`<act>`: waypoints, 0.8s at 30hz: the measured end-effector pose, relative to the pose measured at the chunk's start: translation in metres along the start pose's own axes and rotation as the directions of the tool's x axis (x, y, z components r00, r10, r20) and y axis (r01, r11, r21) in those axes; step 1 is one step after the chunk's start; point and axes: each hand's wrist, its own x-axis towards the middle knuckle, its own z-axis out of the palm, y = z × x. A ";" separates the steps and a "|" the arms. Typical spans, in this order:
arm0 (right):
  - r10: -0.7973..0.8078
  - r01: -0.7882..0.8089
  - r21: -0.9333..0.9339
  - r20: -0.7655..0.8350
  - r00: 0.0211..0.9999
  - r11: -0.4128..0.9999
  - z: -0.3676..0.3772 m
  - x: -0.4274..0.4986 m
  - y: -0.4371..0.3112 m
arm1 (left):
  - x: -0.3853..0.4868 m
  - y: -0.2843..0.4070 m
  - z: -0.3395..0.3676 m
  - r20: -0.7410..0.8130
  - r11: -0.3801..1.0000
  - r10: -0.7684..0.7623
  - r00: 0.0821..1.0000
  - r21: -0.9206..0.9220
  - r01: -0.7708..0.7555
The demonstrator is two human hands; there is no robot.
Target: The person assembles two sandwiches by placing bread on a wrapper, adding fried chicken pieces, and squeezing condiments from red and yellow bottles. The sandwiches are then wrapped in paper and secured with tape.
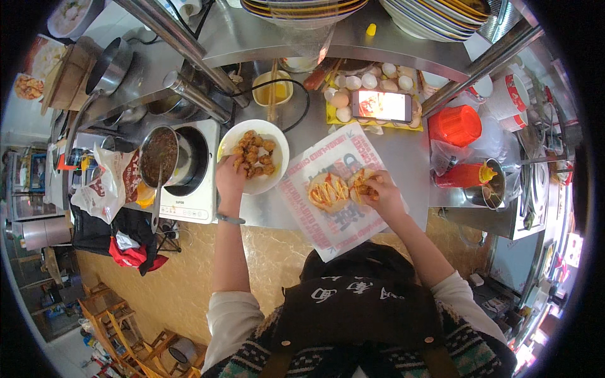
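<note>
My left hand (230,174) reaches over the left rim of a white bowl (281,166), with its fingertips at browned fried pieces (257,153). Whether a piece is pinched there is hidden. My right hand (385,193) closes around the right side of a bun half (358,178) topped with red sauce and brown fried pieces. Just left of it lies another round bun half (326,191), flat, with yellow sauce zigzagged over red sauce. Both halves rest on a printed paper food wrapper (302,189), which overhangs the counter's front edge.
Left of the bowl, a pot of dark sauce (159,156) with a ladle sits on a white induction cooker (189,208). A phone (382,107) lies on an egg tray (416,124). A red squeeze bottle (456,176) is at right. A steel shelf (340,49) overhangs the back.
</note>
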 end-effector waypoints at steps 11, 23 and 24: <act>0.065 -0.064 0.015 -0.037 0.997 0.998 -0.001 -0.004 -0.001 | 0.030 0.024 0.030 0.066 0.976 0.164 0.984 0.136 -0.172; 0.017 -0.015 0.022 -0.088 0.996 1.000 -0.002 -0.002 -0.002 | 0.037 0.035 0.043 0.111 0.981 0.165 0.980 0.086 -0.175; 0.034 -0.029 0.046 -0.093 0.995 0.998 -0.003 -0.003 -0.001 | 0.037 0.036 0.036 0.032 0.989 0.140 0.990 -0.052 -0.138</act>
